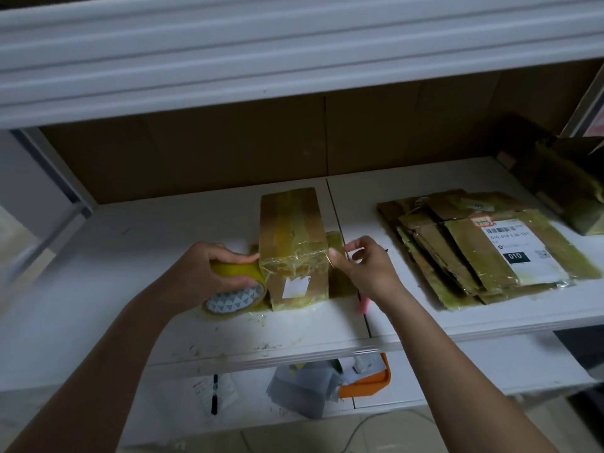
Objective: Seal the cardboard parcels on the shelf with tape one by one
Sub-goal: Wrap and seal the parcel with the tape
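Observation:
A long cardboard parcel [292, 237] lies on the white shelf [163, 243], its top and near end wrapped in yellowish clear tape, with a small white label on the near face. My left hand [212, 269] grips a yellow tape roll [237, 287] pressed against the parcel's left near corner. A strip of tape runs from the roll across the parcel's near end. My right hand [362, 266] pinches the tape at the parcel's right near corner, thumb against the edge.
A pile of flattened taped cardboard pieces [474, 246] with a white barcode label lies to the right. A dark open box [568, 184] stands at the far right. A pink object [363, 305] shows under my right wrist. An orange tray [369, 380] and papers sit on the lower shelf.

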Available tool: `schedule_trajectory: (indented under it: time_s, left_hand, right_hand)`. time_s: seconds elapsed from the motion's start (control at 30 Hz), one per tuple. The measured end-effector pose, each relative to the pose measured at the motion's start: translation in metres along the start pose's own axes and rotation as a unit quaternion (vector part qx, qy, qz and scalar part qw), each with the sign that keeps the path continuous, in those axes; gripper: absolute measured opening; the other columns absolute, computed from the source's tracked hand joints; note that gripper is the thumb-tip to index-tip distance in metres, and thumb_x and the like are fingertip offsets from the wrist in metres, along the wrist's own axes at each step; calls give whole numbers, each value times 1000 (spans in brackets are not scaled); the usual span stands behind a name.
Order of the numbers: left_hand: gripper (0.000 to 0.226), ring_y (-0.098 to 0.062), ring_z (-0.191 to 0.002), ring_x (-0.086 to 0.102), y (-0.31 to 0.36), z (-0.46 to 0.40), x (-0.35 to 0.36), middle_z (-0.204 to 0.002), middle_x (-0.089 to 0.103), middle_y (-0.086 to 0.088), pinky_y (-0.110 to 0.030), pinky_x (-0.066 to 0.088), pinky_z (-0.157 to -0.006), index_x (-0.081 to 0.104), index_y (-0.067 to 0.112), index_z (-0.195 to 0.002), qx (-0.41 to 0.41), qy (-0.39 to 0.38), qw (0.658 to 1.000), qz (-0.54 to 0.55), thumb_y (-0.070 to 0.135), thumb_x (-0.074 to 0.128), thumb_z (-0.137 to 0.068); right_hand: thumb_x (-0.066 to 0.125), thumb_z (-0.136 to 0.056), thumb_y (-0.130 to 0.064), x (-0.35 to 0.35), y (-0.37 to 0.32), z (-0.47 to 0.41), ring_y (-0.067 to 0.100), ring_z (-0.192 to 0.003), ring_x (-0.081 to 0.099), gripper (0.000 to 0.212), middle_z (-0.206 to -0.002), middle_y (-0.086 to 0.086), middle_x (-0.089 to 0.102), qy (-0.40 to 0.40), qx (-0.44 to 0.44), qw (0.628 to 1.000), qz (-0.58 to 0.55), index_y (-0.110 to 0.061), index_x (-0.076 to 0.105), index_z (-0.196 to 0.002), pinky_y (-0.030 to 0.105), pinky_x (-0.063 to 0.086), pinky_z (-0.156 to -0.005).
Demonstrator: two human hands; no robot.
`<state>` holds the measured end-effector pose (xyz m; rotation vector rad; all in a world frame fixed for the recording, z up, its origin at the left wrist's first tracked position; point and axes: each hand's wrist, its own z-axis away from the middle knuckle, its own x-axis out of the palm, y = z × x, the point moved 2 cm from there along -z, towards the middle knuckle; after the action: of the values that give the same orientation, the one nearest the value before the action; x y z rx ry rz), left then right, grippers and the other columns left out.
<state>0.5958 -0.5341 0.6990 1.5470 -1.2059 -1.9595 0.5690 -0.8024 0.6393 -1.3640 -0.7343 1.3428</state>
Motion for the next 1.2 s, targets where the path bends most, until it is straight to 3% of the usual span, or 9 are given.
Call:
schedule_trajectory:
  time_s: [0.13, 0.2, 0.3, 0.43, 0.6, 0.73, 0.83, 0.97, 1.2]
  left_hand:
    - [45, -2, -82, 64, 2, 2, 0, -88, 67, 9, -18, 52, -65, 71, 44, -100, -6, -5, 1000, -7, 43, 77, -55]
    - [43, -1, -82, 64, 3, 2, 1, -85, 68, 12, -16, 51, -63, 71, 44, -99, -10, -6, 1000, -2, 42, 78, -56]
    - [42, 0, -84, 65, 2, 2, 0, -86, 69, 18, -15, 52, -63, 71, 46, -97, -19, -9, 1000, 7, 43, 78, -55]
    - [41, -5, -88, 66, 1, 2, 0, -92, 71, 13, -19, 54, -65, 72, 49, -94, -20, -5, 1000, 6, 49, 78, -53]
    - [36, -2, -88, 68, 7, 2, 7, -95, 73, 16, -17, 55, -63, 73, 53, -90, -22, -15, 999, 29, 54, 78, -54]
    - [36, -2, -87, 71, 17, 0, 24, -93, 75, 16, -17, 55, -64, 76, 40, -98, -12, -21, 998, 54, 60, 65, -69]
    - [28, -4, -89, 71, 14, -1, 25, -97, 76, 13, -21, 58, -70, 76, 37, -102, -33, 1, 997, 67, 51, 62, -82]
    - [16, -15, -90, 72, 6, -1, 27, -98, 75, 4, -27, 59, -73, 74, 31, -105, -75, 52, 988, 126, 29, 66, -91]
    - [16, -25, -92, 68, 2, -7, 23, -100, 71, -4, -33, 55, -74, 72, 27, -97, -135, 44, 984, 104, 39, 70, -86]
  right_hand:
    - [68, -88, -37, 1, 8, 4, 18, -87, 59, 28, -116, 1, 52, 52, -74, 995, 42, -23, 57, -110, 16, 44, -44]
    - [54, -95, -46, 4, 5, 12, 3, -109, 55, 35, -130, -17, 48, 68, -156, 985, -13, -31, 54, -127, 4, 45, -70]
    - [27, -86, -78, 24, 4, 29, -34, -124, 9, 65, -133, -59, 10, -103, -175, 979, -31, -59, 10, -146, 3, 13, -102]
    - [28, -84, -78, 26, 4, 25, -11, -135, 8, 68, -135, -53, 2, -167, -141, 975, -28, -63, -1, -144, 17, 10, -104]
    - [26, -76, -88, 5, -15, 16, -1, -135, 17, 74, -153, -26, 20, -164, -96, 982, -12, -59, 19, -145, 39, 27, -111]
    - [45, -96, -55, 12, -35, -3, 9, -129, 46, 56, -144, -5, 50, -35, -132, 990, -26, -26, 45, -144, 23, 36, -101]
    - [54, -99, -32, 28, -34, -9, 14, -126, 52, 42, -138, -1, 57, 3, -144, 989, -30, -23, 51, -140, 30, 41, -107]
    - [53, -100, -28, 26, -27, -14, 9, -124, 54, 42, -136, -2, 58, 0, -155, 987, -46, -22, 50, -141, 15, 38, -99]
    - [52, -100, -28, 28, -26, -15, 7, -118, 57, 41, -134, -2, 60, 25, -182, 983, -8, -19, 51, -141, 0, 39, -87]
